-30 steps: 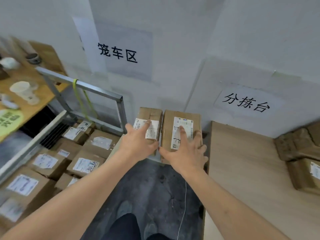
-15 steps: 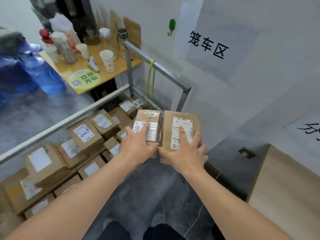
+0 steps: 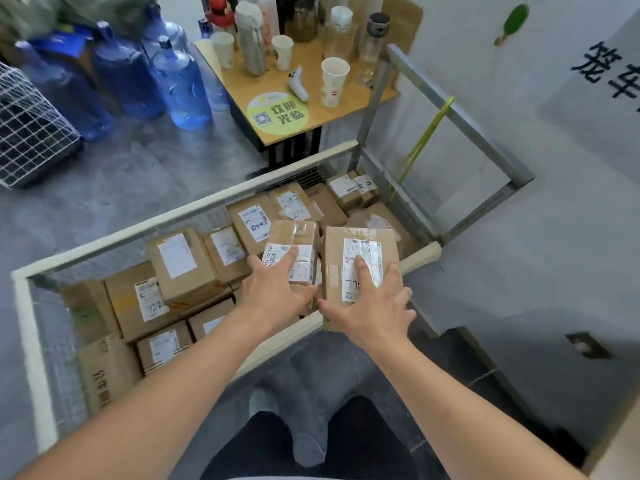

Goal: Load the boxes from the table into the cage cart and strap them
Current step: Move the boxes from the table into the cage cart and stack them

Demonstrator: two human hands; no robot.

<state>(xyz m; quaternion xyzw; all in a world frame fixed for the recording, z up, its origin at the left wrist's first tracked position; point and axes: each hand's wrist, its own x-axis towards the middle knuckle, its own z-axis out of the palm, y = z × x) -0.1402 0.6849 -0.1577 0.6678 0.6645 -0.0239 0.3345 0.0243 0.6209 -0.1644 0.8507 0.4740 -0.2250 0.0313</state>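
Hands: left hand grips small box, fingers over its label; right hand grips big box, fingers spread on top, thumb at near edge.
Boxes: side by side, touching, held level above cart's near right corner.
Cart: open-top cage with padded rails, packed with labelled cardboard parcels; yellow strap hangs from far rail.
Worktop: behind cart, holds paper cups and bottles.
Floor: blue water jugs at left.
Change: view has swung left; boxes now over cart, sorting table gone from sight; grip unchanged.
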